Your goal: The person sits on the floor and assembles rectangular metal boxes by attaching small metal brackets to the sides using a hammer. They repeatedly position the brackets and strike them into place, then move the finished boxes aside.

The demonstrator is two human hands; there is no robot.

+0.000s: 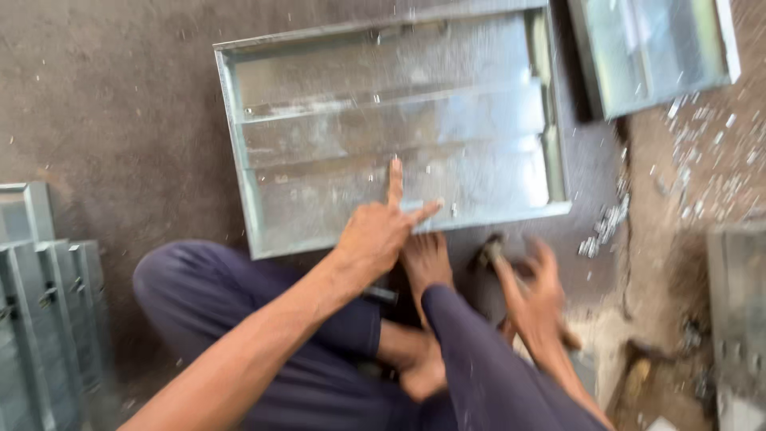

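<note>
Centre of the head view: left hand [375,235] spread wide, index finger up and thumb out, fingertips resting on the near edge of a shallow galvanised metal tray [395,128] that lies flat on the dark floor [104,104], filling upper centre frame, ribbed inside with a raised rim. Right hand [536,299], lower right of centre, blurred, looks curled around the handle of a hammer-like tool [491,251] whose head sits just below the tray's near right corner; grip too smeared to be sure. Bare foot [425,259] between the two hands, touching the tray's near edge; dark-blue trouser legs [319,359] cross the lower frame and hide the floor beneath. Second metal tray [654,48] upper right, cut by the frame edge, just beside the first. Stack of grey metal pieces [44,319] at lower left. Metal scraps [606,227] strewn right of the tray. Another grey metal piece [738,319] at right edge. No labels legible.
</note>
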